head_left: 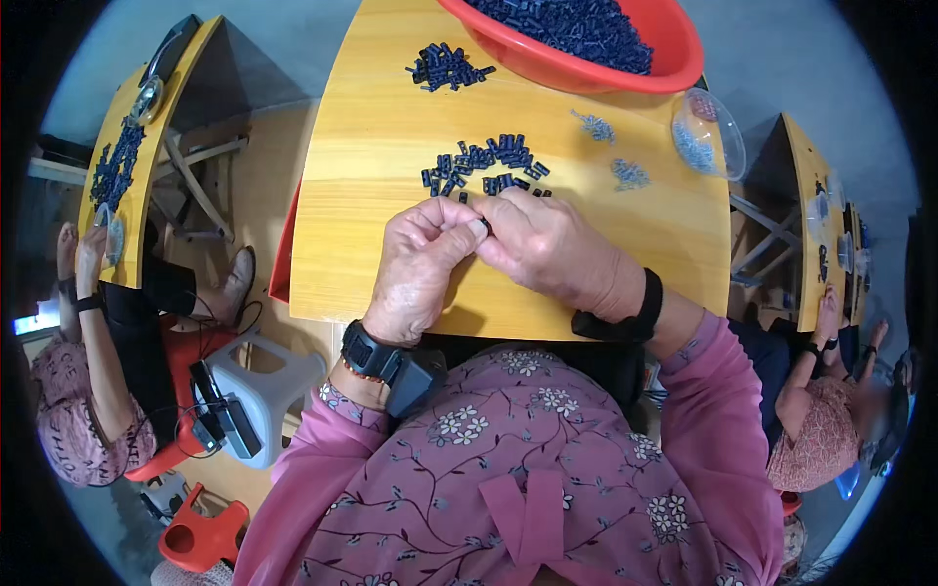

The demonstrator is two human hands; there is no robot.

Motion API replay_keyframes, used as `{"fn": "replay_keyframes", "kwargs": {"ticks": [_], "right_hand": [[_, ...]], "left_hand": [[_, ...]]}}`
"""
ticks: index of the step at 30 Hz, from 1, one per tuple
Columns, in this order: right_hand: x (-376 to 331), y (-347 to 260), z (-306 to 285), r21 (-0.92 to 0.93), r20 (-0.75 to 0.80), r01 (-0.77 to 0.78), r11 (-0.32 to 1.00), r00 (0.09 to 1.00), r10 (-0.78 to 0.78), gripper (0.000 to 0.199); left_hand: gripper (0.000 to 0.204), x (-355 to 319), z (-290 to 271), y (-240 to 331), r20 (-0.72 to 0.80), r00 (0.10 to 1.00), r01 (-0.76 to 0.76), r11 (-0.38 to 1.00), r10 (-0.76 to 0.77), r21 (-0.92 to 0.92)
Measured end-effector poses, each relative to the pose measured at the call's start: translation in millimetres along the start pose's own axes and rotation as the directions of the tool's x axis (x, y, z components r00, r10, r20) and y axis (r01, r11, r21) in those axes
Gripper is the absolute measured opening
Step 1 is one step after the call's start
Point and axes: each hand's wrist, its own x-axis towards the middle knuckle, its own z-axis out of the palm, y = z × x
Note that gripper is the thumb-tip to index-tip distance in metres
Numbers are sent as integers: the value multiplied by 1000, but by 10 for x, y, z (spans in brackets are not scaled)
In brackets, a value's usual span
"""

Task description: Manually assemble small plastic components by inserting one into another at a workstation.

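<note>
My left hand (pixel 422 256) and my right hand (pixel 555 244) meet over the near part of the yellow table (pixel 362 234). Between the left thumb and fingertips sits a small black plastic piece (pixel 486 226), mostly covered. The right fingertips pinch right beside it; whether they grip the same piece or something smaller is hidden. Just beyond my hands lies a loose cluster of small black plastic pieces (pixel 508 151), some partly behind the right hand. Farther off is another pile of black pieces (pixel 445 68).
A red basin (pixel 576 83) full of dark pieces stands at the far edge. Two small heaps of tiny pale-blue parts (pixel 630 175) lie right, near a clear plastic bowl (pixel 735 146) holding more. People work at side tables; a grey stool (pixel 283 376) stands left.
</note>
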Motion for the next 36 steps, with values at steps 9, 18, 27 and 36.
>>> {"fn": "replay_keyframes", "kwargs": {"ticks": [9,18,27,36], "right_hand": [[65,134,-41,332,-34,-8,943,999,21,28],[55,84,-59,176,42,17,984,999,-25,19],[4,-5,-30,62,124,-84,995,989,75,18],[-9,56,-7,438,-37,-84,895,993,111,20]], "left_hand": [[3,18,60,31,-92,996,7,996,1,84],[4,12,89,15,-86,996,-3,993,14,119],[3,33,61,-16,-94,995,-21,988,35,152],[4,22,126,16,-122,992,-45,999,44,-4]]}}
